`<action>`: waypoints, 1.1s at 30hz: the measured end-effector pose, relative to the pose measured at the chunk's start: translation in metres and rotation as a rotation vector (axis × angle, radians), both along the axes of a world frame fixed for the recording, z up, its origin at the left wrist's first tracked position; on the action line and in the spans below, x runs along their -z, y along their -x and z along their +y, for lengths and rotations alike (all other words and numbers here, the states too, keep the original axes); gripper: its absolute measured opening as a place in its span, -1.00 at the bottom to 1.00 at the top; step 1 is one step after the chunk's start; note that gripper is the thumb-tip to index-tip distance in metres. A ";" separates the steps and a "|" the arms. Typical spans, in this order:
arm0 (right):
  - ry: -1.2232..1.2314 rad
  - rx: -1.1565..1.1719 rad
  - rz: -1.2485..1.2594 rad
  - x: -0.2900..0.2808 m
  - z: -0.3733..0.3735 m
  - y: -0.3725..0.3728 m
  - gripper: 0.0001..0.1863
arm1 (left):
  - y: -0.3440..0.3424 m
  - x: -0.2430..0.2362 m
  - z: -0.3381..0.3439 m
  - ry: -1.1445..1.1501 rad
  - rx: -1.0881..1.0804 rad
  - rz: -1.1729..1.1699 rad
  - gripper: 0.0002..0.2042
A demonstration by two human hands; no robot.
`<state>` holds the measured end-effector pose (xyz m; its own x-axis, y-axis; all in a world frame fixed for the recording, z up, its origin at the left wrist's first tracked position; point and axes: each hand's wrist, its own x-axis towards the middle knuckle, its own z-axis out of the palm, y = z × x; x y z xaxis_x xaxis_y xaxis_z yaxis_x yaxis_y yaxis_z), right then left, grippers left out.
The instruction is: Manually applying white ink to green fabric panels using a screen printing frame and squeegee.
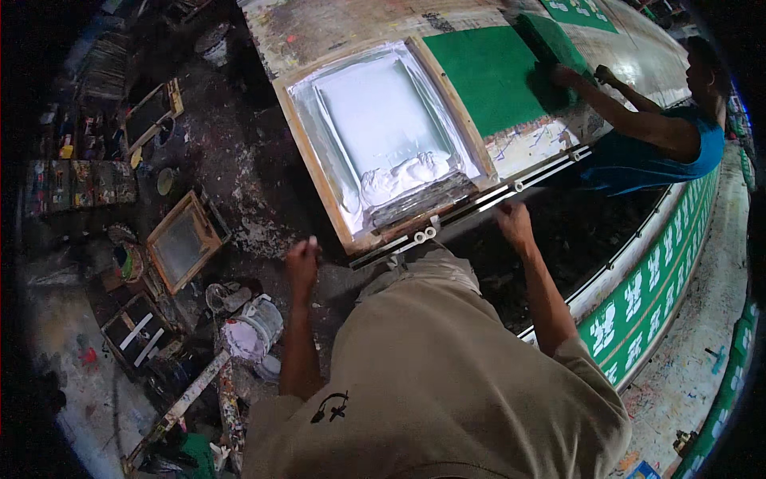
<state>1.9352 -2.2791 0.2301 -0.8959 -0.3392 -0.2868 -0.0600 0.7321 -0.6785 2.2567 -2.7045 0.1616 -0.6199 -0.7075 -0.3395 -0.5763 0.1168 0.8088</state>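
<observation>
A wooden-framed screen (375,116) with white paste heaped along its near end lies on the long table (281,25), beside a metal rail with small rollers (423,235). My left hand (304,259) hangs just left of the screen's near corner, fingers curled; whether it holds anything is unclear. My right hand (515,223) is by the rail, right of the screen, fingers bent; their grip is hidden. Green fabric (487,80) lies right of the screen. A co-worker in a blue top (686,160) reaches with both hands to a dark green piece (550,44) on it.
Spare frames (183,243) stand on the stained floor at left, among buckets (267,323), pots and a paint-marked rack (80,184). Printed green fabric (638,311) lines another long table on the right, past a dark gap. Another green printed piece (576,12) lies farther up.
</observation>
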 end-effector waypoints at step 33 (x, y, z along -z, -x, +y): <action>-0.295 -1.026 -0.437 -0.091 -0.009 0.012 -0.72 | 0.140 -0.153 0.177 0.304 1.229 -0.274 -0.76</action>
<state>1.9236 -2.2876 0.3209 -0.0421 -0.7190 -0.6938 -0.5207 0.6084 -0.5989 2.1171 -2.5273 0.3150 -0.8510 0.2019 -0.4849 -0.1024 0.8417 0.5302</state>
